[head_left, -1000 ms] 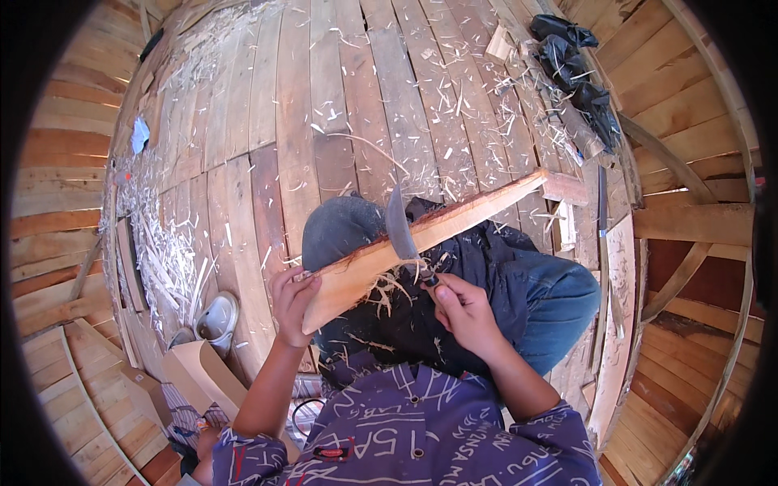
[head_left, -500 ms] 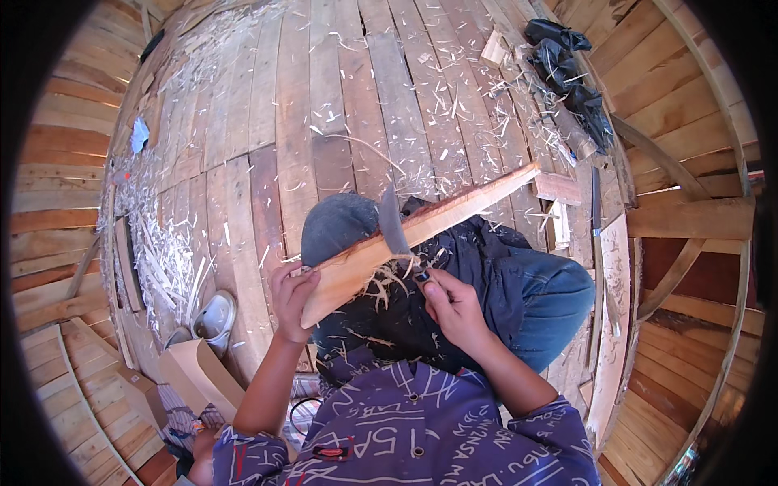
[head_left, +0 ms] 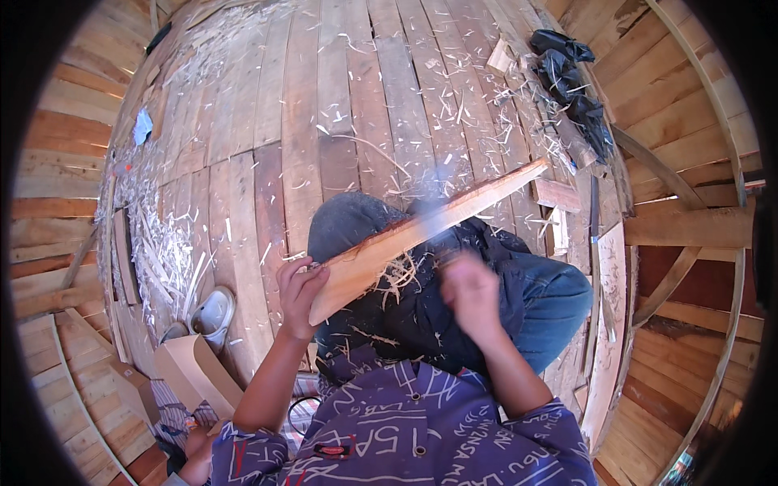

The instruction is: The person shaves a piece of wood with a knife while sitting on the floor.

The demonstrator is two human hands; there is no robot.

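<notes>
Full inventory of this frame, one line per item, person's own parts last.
wooden board: 1, reddish-tan, slanting across the lap
blade: 1, grey, blurred, at the board's middle
wood shavings: many, pale, scattered over the floor, thickest at left
plank floor: brown boards
black bag: 1, upper right
white shoe: 1, lower left
cardboard piece: 1, tan, lower left
left hand: grips the board's near end
right hand: blurred, beside the board

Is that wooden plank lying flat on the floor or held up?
Held up, slanted: the left hand grips the plank's lower end across the lap.
</notes>
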